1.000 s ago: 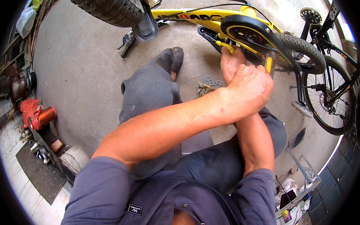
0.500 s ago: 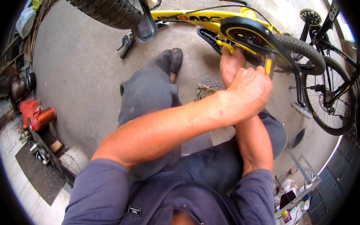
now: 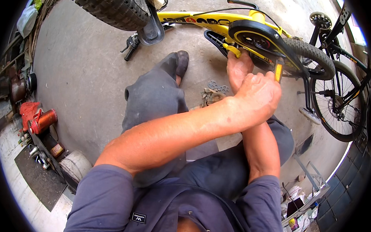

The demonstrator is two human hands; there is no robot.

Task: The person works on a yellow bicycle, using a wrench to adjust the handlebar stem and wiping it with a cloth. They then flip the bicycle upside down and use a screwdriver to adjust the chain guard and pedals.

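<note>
A yellow bicycle [image 3: 189, 17] lies tipped over in front of me, its black chain guard [image 3: 260, 34] facing up. My arms are crossed, the left forearm over the right. My left hand [image 3: 262, 92] is closed around a pedal [image 3: 279, 72] with an amber reflector. Beyond it, my right hand [image 3: 239, 69] is closed at a curved yellow piece [image 3: 233, 49] beside the black saddle [image 3: 215, 40]; its fingertips are hidden. The bicycle's knobbly rear tyre [image 3: 310, 55] is just right of the chain guard.
A large knobbly wheel [image 3: 111, 7] and a handlebar grip [image 3: 129, 52] are at the upper left. Gloves [image 3: 212, 95] lie on the floor between my legs. Another black bicycle [image 3: 341, 97] stands at right. A red-orange jack [image 3: 44, 121] and tools are at left, a metal rack [image 3: 309, 198] at lower right.
The pedal in my left hand has shifted slightly toward me. My right hand stays by the curved yellow piece.
</note>
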